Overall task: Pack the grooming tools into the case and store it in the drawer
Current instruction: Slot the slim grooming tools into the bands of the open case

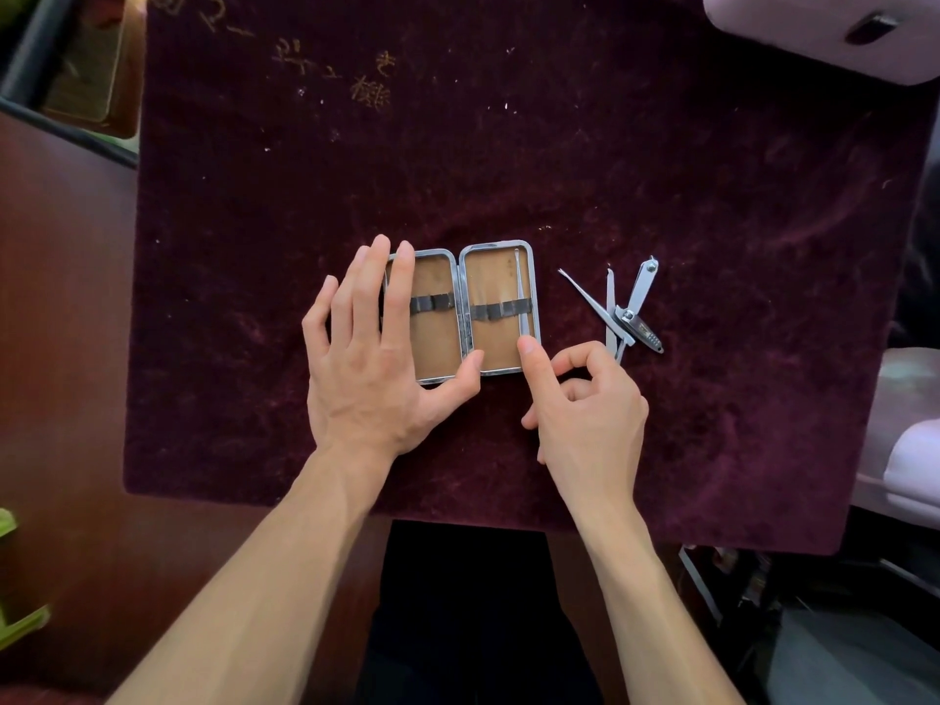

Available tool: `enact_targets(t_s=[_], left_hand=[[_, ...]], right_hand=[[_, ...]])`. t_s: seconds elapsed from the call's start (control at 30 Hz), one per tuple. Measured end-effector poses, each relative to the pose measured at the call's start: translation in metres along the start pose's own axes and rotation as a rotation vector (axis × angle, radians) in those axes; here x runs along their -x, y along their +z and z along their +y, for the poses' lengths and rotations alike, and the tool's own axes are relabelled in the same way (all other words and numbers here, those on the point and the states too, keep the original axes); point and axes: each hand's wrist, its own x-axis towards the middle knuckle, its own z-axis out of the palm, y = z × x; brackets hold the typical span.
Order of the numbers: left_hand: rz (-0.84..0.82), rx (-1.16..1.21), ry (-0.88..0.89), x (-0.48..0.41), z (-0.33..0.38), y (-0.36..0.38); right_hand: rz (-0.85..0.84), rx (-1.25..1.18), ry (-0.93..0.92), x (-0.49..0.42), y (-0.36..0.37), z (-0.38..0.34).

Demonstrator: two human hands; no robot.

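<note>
- Your right hand (585,399), nearest the desk's front edge, has its index finger extended, tip pressed on the lower end of the thin steel pick (520,297); the other fingers are curled in, holding nothing.
- Your left hand (371,348) lies flat with fingers spread over the left half of the open, metal-framed, tan-lined grooming case (440,348), thumb reaching to the hinge at its near edge.
- The case sits open near the middle of the dark maroon velvet cloth (508,145) that covers the desk. The pick runs under the dark elastic strap (501,311) along the right half's right rim.
- Just right of the case, apart from it, the loose steel tools (618,310) lie crossed in a small pile: a nail clipper with its lever swung open, and slim pointed pieces.
- No drawer is identifiable in view.
- Risk: pushing the pick further with one fingertip may skew it out from under the strap.
- Risk: lifting your left hand may let the light case slide on the velvet.
- Risk: the crossed tools may snag one another when you pick one up.
</note>
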Motion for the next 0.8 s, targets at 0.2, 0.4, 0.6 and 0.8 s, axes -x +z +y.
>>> enact_targets(t_s=[0.2, 0.4, 0.6, 0.8], left_hand=[[-0.017, 0.003, -0.005, 0.000, 0.000, -0.001], [-0.025, 0.005, -0.007, 0.000, -0.001, 0.000], [-0.027, -0.004, -0.007, 0.000, 0.000, 0.001], [-0.026, 0.000, -0.003, 0.000, 0.000, 0.000]], right_hand=[[-0.031, -0.033, -0.008, 0.006, -0.010, -0.004], [0.078, -0.078, -0.004, 0.024, -0.047, 0.014], [0.055, -0.100, -0.077, 0.016, -0.015, 0.001], [0.183, -0.104, -0.178, 0.007, -0.016, -0.004]])
